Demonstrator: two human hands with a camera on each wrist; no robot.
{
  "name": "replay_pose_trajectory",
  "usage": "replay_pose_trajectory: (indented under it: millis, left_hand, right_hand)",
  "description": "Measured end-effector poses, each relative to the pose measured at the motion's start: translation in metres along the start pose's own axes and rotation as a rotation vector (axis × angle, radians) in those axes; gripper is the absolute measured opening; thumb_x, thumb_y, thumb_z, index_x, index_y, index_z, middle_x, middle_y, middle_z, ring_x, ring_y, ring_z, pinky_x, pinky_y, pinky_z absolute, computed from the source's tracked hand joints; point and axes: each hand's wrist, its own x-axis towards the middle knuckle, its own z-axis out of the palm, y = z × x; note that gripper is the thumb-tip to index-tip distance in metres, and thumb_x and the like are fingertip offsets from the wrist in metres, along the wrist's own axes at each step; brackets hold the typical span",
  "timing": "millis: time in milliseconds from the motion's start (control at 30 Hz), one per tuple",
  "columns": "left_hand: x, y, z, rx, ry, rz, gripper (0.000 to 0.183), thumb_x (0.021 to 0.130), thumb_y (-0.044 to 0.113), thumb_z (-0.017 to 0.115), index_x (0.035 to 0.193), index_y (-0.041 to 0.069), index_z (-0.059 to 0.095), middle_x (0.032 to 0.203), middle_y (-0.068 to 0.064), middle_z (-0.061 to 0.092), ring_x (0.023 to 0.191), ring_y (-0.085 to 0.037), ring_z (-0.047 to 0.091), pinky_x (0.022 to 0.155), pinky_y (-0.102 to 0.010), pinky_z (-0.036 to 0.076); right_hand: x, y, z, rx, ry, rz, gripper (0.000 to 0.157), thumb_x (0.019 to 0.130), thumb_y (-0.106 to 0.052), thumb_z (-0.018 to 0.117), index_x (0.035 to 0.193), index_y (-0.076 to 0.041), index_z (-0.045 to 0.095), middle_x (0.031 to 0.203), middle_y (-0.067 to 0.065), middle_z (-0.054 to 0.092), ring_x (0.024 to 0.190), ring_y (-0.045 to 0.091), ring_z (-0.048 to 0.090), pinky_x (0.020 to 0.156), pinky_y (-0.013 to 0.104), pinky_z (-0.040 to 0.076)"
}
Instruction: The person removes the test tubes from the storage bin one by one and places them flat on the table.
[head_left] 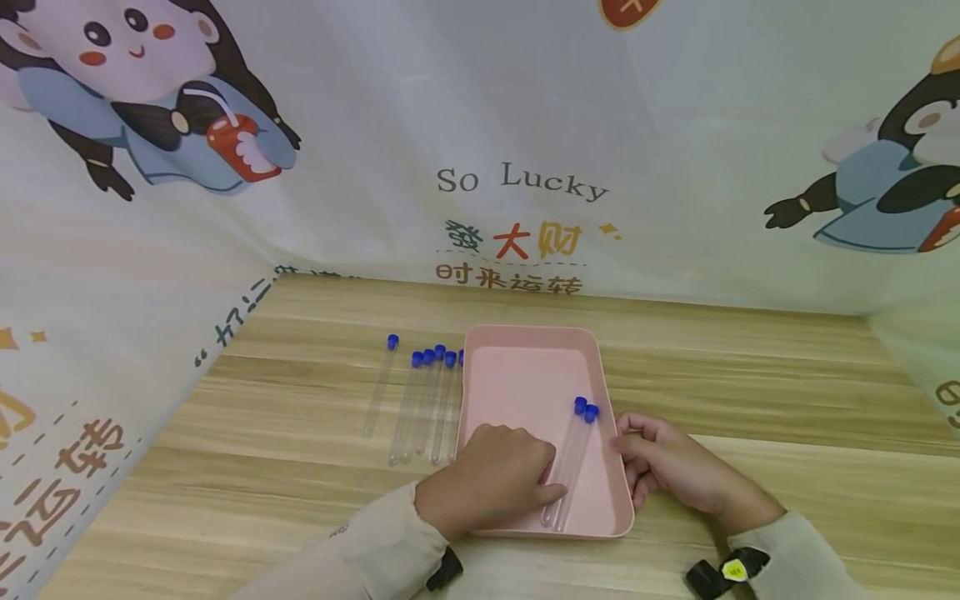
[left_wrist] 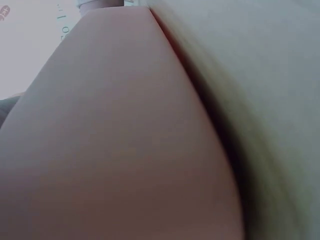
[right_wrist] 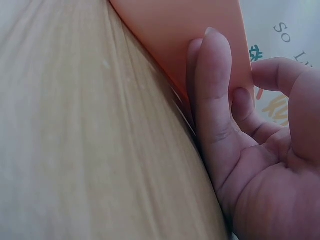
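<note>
In the head view, a pink tray (head_left: 525, 333) lies on the table. Two clear test tubes with blue caps (head_left: 576, 467) lie slantwise inside, along its right half. My left hand (head_left: 491, 475) is over the tray's left part, knuckles up; its thumb crosses the lower end of the nearer tube, while the other fingertips are hidden. With my right hand (head_left: 671, 462) I hold the tray's right wall, fingers (right_wrist: 214, 75) against its outside and one digit at the rim. A large blurred pinkish surface (left_wrist: 115, 125) fills the left wrist view.
Several more blue-capped test tubes (head_left: 423, 408) lie left of the tray, some partly hidden by its wall. A single tube (head_left: 381, 387) lies farther left. A printed cloth (head_left: 675, 167) rises behind and beside the wooden table (head_left: 750, 375).
</note>
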Motion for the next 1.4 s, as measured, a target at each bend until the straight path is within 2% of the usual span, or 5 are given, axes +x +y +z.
replay_pose_trajectory:
  millis: [300, 833, 1000, 1167, 1400]
  left_hand:
    - [-0.001, -0.001, -0.004, -0.004, -0.057, -0.016, 0.045, 0.090, 0.048, 0.068, 0.059, 0.023, 0.048, 0.055, 0.010, 0.048, 0.053, -0.009, 0.046, 0.053, -0.032, 0.038]
    - [-0.002, -0.003, -0.006, 0.035, -0.081, -0.048, 0.044, 0.089, 0.044, 0.069, 0.058, 0.019, 0.051, 0.056, 0.006, 0.050, 0.053, -0.013, 0.047, 0.052, -0.033, 0.038]
    - [-0.001, -0.004, -0.008, 0.058, -0.082, -0.072, 0.041, 0.087, 0.043, 0.070, 0.060, 0.018, 0.053, 0.057, 0.004, 0.052, 0.052, -0.013, 0.047, 0.051, -0.034, 0.037]
    - [0.002, -0.007, -0.010, 0.040, -0.081, -0.099, 0.041, 0.087, 0.043, 0.069, 0.059, 0.019, 0.051, 0.056, 0.005, 0.051, 0.052, -0.013, 0.047, 0.050, -0.034, 0.036]
    - [0.003, -0.011, -0.016, 0.052, -0.035, -0.109, 0.044, 0.085, 0.043, 0.069, 0.054, 0.020, 0.048, 0.054, 0.005, 0.049, 0.049, -0.014, 0.047, 0.047, -0.034, 0.036]
  right_hand:
    - [0.001, -0.002, 0.000, 0.002, 0.001, 0.004, 0.010, 0.102, -0.017, 0.051, 0.097, -0.010, 0.047, 0.074, -0.001, 0.062, 0.060, 0.011, 0.064, 0.054, 0.029, 0.056]
    - [0.001, -0.002, 0.000, 0.005, 0.008, 0.006, 0.010, 0.102, -0.017, 0.051, 0.096, -0.010, 0.047, 0.073, -0.001, 0.062, 0.059, 0.012, 0.064, 0.054, 0.029, 0.056]
    - [0.001, -0.002, 0.000, 0.001, 0.011, 0.010, 0.010, 0.102, -0.017, 0.051, 0.096, -0.010, 0.047, 0.073, -0.001, 0.061, 0.059, 0.012, 0.064, 0.054, 0.030, 0.056]
    - [0.002, -0.001, 0.000, 0.001, 0.016, 0.012, 0.009, 0.102, -0.017, 0.051, 0.097, -0.010, 0.047, 0.073, 0.000, 0.061, 0.059, 0.012, 0.063, 0.054, 0.030, 0.056]
    - [0.001, -0.001, 0.000, 0.000, 0.013, 0.008, 0.010, 0.102, -0.018, 0.051, 0.098, -0.010, 0.047, 0.073, 0.000, 0.061, 0.059, 0.012, 0.064, 0.054, 0.031, 0.056]
